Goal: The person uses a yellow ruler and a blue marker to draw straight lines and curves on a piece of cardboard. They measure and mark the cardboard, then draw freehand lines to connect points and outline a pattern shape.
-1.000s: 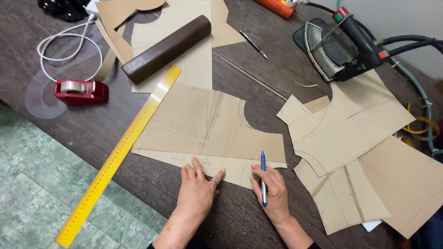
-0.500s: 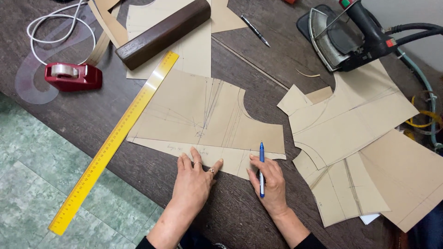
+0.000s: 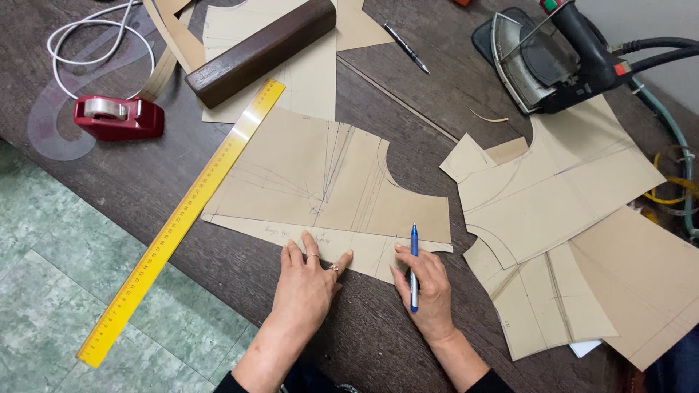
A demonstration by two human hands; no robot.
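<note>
Dark wood table over green tiles; left hand fingers flat on pattern paper, right hand gripping blue pen.

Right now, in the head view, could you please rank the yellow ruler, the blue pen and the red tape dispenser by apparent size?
1. yellow ruler, by far the longest.
2. red tape dispenser and blue pen: similar length; the dispenser is bulkier but farther from the camera, so unranked.
</note>
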